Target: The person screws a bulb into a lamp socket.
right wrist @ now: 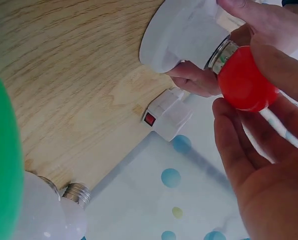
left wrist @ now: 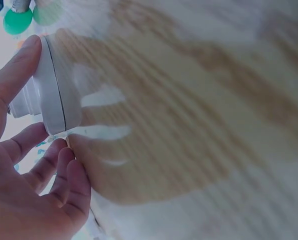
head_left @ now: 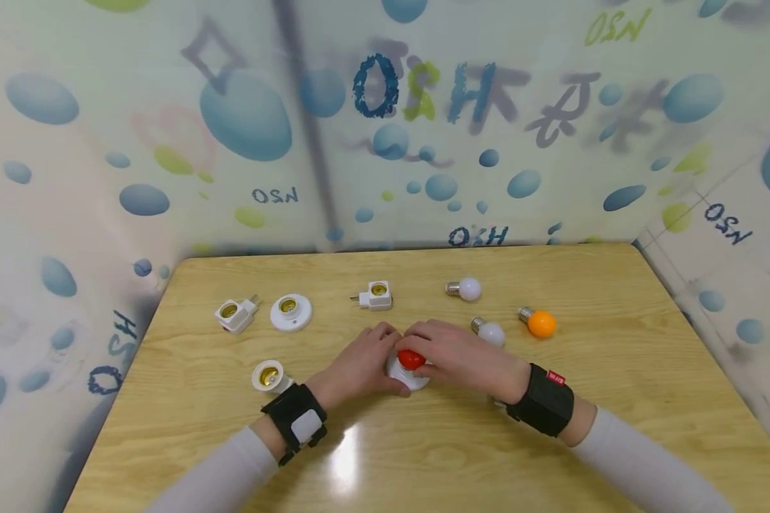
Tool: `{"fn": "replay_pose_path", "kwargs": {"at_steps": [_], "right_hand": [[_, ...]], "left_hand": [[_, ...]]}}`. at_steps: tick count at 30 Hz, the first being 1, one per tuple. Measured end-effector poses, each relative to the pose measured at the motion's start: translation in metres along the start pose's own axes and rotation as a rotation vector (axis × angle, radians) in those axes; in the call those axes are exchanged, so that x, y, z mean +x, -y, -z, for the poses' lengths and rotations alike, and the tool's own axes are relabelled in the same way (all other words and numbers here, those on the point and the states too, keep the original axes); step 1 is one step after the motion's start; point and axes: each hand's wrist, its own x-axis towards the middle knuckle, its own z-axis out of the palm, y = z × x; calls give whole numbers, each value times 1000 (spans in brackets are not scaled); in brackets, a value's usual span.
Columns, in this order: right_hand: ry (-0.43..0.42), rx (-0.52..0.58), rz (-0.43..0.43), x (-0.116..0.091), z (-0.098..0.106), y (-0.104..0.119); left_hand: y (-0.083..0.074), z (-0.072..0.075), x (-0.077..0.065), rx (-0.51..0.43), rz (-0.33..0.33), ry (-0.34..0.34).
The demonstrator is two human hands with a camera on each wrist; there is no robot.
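Observation:
Near the middle of the table, my left hand (head_left: 359, 363) grips a round white lamp holder (head_left: 417, 382) by its base, thumb on one side and fingers on the other. The left wrist view shows the lamp holder (left wrist: 51, 92) from the side. My right hand (head_left: 455, 354) pinches a red light bulb (head_left: 411, 358) between thumb and fingers. In the right wrist view the bulb (right wrist: 245, 82) sits at the lamp holder's mouth, with part of its metal screw cap showing. How deep the cap sits is hidden.
Beyond my hands lie two plug-in sockets (head_left: 236, 315) (head_left: 379, 295), a round lamp holder (head_left: 291, 312), two white bulbs (head_left: 470, 288) (head_left: 491, 333) and an orange bulb (head_left: 542, 325). Another white socket (head_left: 270, 376) is beside my left wrist. A green bulb (right wrist: 1, 160) shows close to my right wrist.

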Motion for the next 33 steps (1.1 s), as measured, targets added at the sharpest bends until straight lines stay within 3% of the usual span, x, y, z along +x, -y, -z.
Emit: {"fn": "replay_pose_path", "kwargs": {"at_steps": [7, 17, 20, 24, 28, 31, 33], "right_hand": [[35, 19, 23, -1, 1, -2], [-15, -104, -102, 10, -6, -3], [17, -121, -143, 10, -6, -4], [98, -56, -195, 6, 4, -5], [133, 50, -89, 0, 16, -7], [138, 90, 27, -4, 19, -9], [145, 96, 56, -5, 19, -9]], "left_hand": [[2, 0, 0, 8, -5, 9], [1, 0, 0, 15, 7, 5], [0, -1, 2, 15, 7, 3], [-1, -3, 3, 19, -5, -8], [-1, -1, 2, 13, -14, -10], [-1, 1, 0, -4, -11, 0], [-1, 2, 0, -12, -7, 10]]}}
